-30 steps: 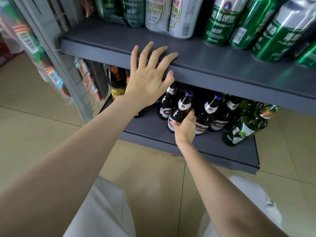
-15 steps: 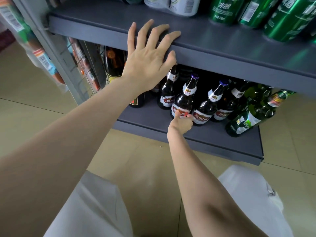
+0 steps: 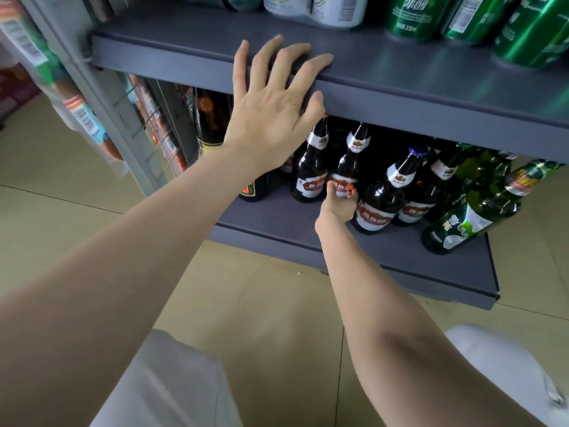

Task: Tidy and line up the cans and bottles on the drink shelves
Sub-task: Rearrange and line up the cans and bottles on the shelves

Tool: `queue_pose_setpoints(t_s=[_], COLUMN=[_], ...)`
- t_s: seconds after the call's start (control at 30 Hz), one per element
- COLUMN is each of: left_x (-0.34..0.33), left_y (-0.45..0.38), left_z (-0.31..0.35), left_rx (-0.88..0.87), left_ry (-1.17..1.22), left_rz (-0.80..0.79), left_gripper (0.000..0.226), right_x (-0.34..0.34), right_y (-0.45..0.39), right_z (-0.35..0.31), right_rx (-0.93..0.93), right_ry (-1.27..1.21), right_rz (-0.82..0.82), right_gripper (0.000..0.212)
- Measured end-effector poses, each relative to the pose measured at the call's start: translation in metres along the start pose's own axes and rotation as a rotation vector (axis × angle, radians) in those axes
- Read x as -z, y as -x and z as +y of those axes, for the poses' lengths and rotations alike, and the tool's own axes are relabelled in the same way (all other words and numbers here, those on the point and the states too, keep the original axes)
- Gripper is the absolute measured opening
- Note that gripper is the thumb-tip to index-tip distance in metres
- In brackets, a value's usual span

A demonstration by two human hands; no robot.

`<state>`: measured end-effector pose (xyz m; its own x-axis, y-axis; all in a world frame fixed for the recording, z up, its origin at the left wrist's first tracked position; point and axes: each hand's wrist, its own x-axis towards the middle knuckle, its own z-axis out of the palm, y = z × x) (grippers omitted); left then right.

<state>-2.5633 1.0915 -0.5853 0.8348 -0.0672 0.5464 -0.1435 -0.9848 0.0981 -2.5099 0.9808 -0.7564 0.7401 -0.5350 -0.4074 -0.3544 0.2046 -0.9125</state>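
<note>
Brown glass is what the right hand (image 3: 340, 200) is dealing with: its fingers are curling round the lower body of a dark beer bottle (image 3: 349, 167) with a red-and-white label, low on the bottom shelf (image 3: 277, 224). This held bottle is standing just behind the shelf's front edge, between a matching bottle (image 3: 311, 171) on its left, which looks close enough to touch, and a blue-capped bottle (image 3: 386, 192) on its right that is sitting nearer the front edge. Further toward the shelf's right end, a green bottle (image 3: 462, 223) is standing closest to the front right corner, so the row is looking staggered rather than straight.

The left hand (image 3: 274, 109) is resting flat and spread on the front edge of the upper shelf (image 3: 431, 84), fingers straight, thumb tucked beneath the lip, holding nothing; it appears to be steadying the person while bending. White cans (image 3: 311, 7) and green cans (image 3: 409, 16) are standing back from that edge.

To do this step well, I would judge that the grip should stay low on the bottle, near its base, so that sliding it is not tipping it into its neighbours. Sliding along the shelf seems safer than lifting, since the upper shelf is leaving little headroom over the necks. Turning the label to face the front edge while moving it level with the other brown bottles would finish the placement neatly.
</note>
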Motion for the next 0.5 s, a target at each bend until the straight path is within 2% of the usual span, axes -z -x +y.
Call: queue_pose_setpoints(t_s=[0.13, 0.23, 0.3, 0.37, 0.43, 0.5], left_x=[-0.001, 0.0, 0.0, 0.001, 0.001, -0.002], left_y=[-0.001, 0.0, 0.0, 0.003, 0.007, 0.015], left_z=[0.0, 0.0, 0.001, 0.001, 0.002, 0.004], left_rx=[-0.002, 0.004, 0.018, 0.019, 0.005, -0.011], left_ry=[-0.018, -0.007, -0.013, -0.002, 0.011, 0.005], left_rz=[0.018, 0.022, 0.023, 0.02, 0.039, 0.074], left_gripper=[0.055, 0.055, 0.055, 0.054, 0.051, 0.052], right_x=[0.004, 0.023, 0.051, 0.078, 0.095, 0.097], right_y=[0.001, 0.014, 0.02, 0.018, 0.007, -0.008], right_z=[0.007, 0.018, 0.032, 0.04, 0.034, 0.02], right_rx=[0.059, 0.089, 0.136, 0.168, 0.159, 0.179], right_ry=[-0.031, 0.037, 0.117, 0.156, 0.159, 0.125], right_rz=[-0.116, -0.253, -0.178, 0.025, 0.131, 0.078], right_gripper=[0.068, 0.064, 0.049, 0.037, 0.048, 0.069])
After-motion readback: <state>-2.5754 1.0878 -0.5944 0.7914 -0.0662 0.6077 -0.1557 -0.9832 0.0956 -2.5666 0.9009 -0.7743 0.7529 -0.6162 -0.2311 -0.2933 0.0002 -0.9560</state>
